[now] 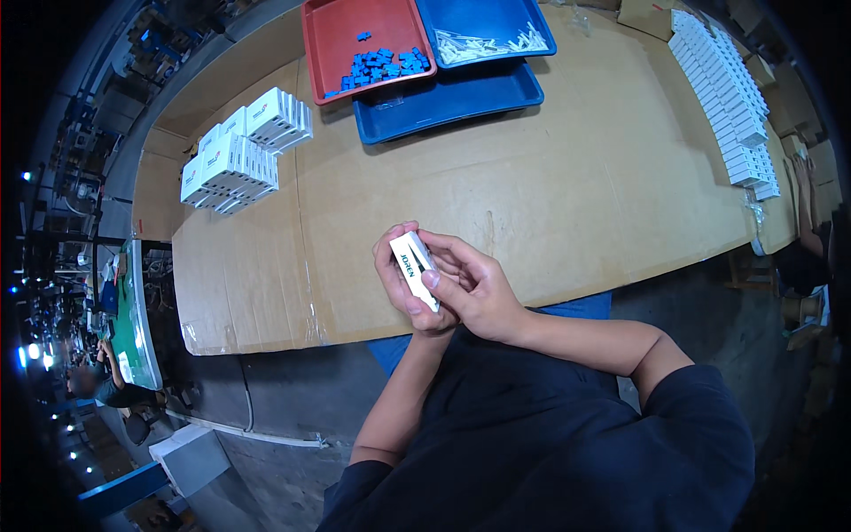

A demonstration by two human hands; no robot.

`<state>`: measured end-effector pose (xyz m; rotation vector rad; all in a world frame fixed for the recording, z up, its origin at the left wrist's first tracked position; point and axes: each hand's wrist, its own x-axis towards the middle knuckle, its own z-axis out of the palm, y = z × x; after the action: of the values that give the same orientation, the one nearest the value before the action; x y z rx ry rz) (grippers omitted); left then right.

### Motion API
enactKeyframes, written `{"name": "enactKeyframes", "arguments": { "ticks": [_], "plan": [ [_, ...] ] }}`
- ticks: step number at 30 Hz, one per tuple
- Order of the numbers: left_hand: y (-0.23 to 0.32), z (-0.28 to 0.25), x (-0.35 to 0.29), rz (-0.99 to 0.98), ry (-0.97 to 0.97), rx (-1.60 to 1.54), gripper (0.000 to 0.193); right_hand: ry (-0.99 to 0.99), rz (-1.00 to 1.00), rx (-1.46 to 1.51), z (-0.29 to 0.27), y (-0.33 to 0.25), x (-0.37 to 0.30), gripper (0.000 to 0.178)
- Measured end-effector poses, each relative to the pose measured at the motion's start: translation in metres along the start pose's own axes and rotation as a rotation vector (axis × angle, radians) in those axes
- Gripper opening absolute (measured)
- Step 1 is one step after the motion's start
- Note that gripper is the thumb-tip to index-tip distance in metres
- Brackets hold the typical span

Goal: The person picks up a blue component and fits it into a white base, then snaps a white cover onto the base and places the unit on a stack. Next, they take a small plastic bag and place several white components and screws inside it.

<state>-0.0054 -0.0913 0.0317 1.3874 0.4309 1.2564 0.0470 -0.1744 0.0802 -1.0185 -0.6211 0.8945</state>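
Note:
A slim white box with dark printing on its face is held in both hands above the near part of the cardboard-covered table. My left hand wraps round its left side and lower end. From the right, my right hand closes on it, with the thumb pressed on the box's right edge near a dark slot or mark. The fingers partly hide the box's far side and bottom.
Cardboard covers the table. Beyond my hands are a red tray of blue pieces, a blue tray of whitish sticks, and another blue tray. White boxes stack left; more line the right. Other people work at both sides.

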Motion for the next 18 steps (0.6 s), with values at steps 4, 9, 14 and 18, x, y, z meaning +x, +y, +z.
{"name": "enactKeyframes", "arguments": {
  "ticks": [4,9,14,18],
  "plan": [
    [0.006,0.003,-0.002,-0.123,0.03,-0.093,0.11,-0.009,0.025,0.01,-0.001,0.002,0.0,0.052],
    [-0.001,0.004,0.003,-0.056,-0.054,-0.033,0.124,-0.029,0.111,-0.042,-0.008,-0.009,0.01,0.048],
    [-0.008,-0.011,0.0,-0.081,-0.166,0.12,0.111,-0.166,-0.021,-0.54,-0.032,-0.013,0.018,0.059],
    [0.006,-0.009,0.002,-0.638,-0.046,-0.297,0.09,-0.222,-0.414,-1.045,-0.048,-0.025,0.021,0.083]
  ]
}}
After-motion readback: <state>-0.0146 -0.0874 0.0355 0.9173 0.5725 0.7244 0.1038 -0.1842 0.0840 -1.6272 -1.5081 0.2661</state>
